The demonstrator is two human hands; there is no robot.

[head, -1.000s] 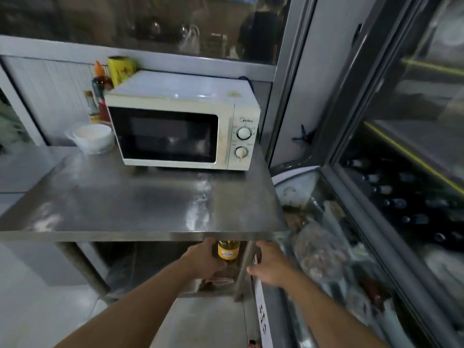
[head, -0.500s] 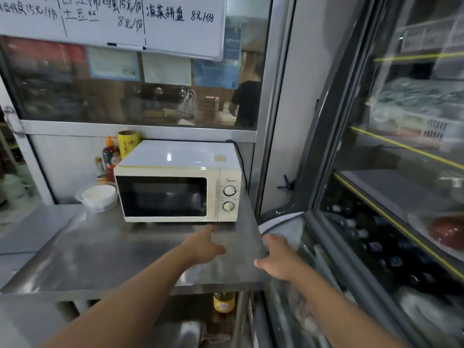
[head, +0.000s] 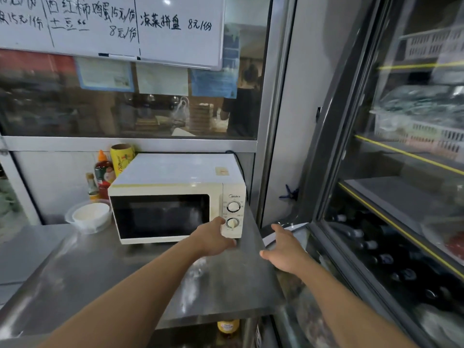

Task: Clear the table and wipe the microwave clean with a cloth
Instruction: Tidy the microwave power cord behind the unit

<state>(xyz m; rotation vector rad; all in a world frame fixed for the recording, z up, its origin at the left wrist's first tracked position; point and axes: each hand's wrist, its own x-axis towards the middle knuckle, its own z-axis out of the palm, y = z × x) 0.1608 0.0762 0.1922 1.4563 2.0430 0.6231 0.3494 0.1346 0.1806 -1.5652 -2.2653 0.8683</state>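
Microwave [head: 175, 197]: cream body, dark door window, two dials on the panel at its right; stands at the back of the tabletop [head: 100, 272], door closed, top bare apart from a small tan label near its rear right corner.

Tabletop: steel, smeared with pale streaks in front of the microwave; bare in front of the microwave.

Left hand [head: 213, 238]: held out in front of the microwave's lower right corner, knuckles up, just below the lower dial [head: 232, 223]. Fingers [head: 227, 243] curled loosely downward and close together, holding nothing; whether they touch the microwave cannot be told.

Right hand [head: 285, 247]: to the right of the microwave, past the tabletop's right edge, palm down. Fingers spread, thumb pointing left toward the tabletop, holding nothing.

Bowl [head: 91, 215]: white, set inside a clear tub, on the tabletop just left of the microwave.

Bottles [head: 103, 172]: a cluster behind the bowl, left of the microwave's rear corner; one with an orange cap, a smaller one in front.

Can [head: 122, 158]: yellow, behind the microwave's left rear corner, beside the bottles.

Jar [head: 228, 325]: yellow-labelled, on the shelf under the tabletop, below the microwave's right end.

Whiteboard [head: 113, 26]: above the microwave, with handwritten menu lines.

Cooler [head: 401, 197]: glass-fronted, right of the microwave.
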